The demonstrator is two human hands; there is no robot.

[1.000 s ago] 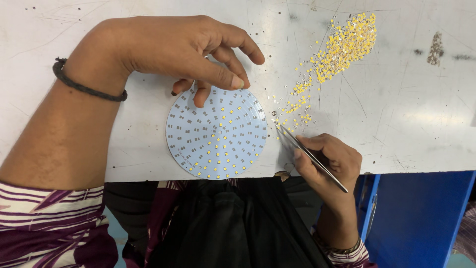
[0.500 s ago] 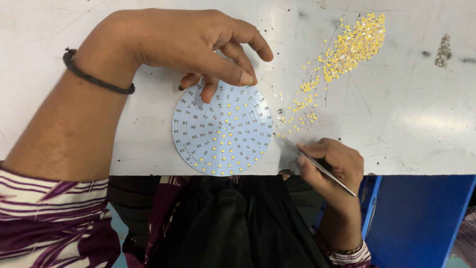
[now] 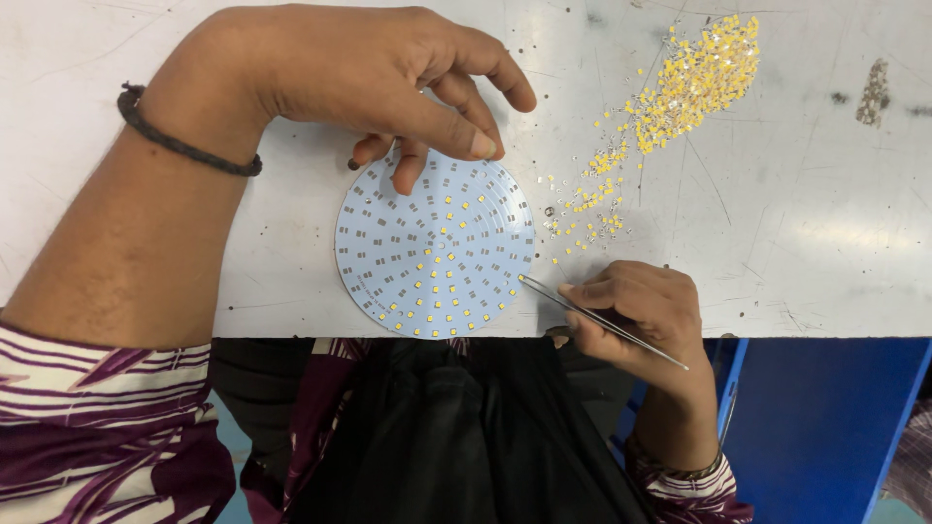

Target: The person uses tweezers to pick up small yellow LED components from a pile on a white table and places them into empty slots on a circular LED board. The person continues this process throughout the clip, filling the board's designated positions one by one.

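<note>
We pinch thin metal tweezers (image 3: 602,321) in our right hand (image 3: 636,315); their long axis slants from lower right to upper left, tips touching the right edge of the round white board (image 3: 434,248). Our left hand (image 3: 374,73) arches above the board with fingers curled, fingertips (image 3: 408,180) pressing its top edge, while yellow chips (image 3: 694,78) lie scattered on the white table (image 3: 825,223) beyond the right hand.

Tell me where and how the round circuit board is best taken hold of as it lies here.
Grip the round circuit board by its bare rim, probably coming from the near edge, where it lies at the lip of the table. It lies flat and its face is covered with small yellow chips, so edge contact seems safest. The left hand already rests fingertips on the far edge; the right hand holds tweezers at the right rim.
</note>
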